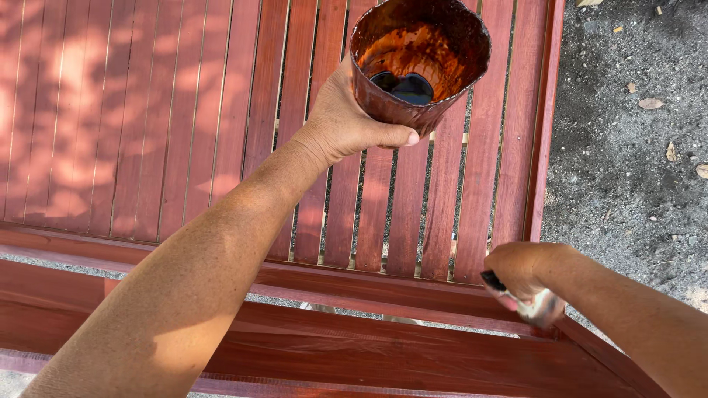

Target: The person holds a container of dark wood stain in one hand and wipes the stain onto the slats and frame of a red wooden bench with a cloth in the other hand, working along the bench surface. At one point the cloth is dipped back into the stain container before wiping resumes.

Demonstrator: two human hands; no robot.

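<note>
Left hand (346,121) is wrapped around a beat-up cup (419,63), held up over the red slatted wooden frame (221,110). The cup is crusted all over with rusty red-brown stain, with a small dark puddle at the bottom. Right hand (520,269) is clenched on a brush handle (527,301) down at the frame's lower rail, gravel ground (627,147) alongside.

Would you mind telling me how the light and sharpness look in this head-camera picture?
Head view: dappled sun and leaf shadow mottle the red slatted panel; strong sun brightens the left hand and its stained cup; the brush in the right hand looks slightly blurred; the gravel ground is evenly lit.
</note>
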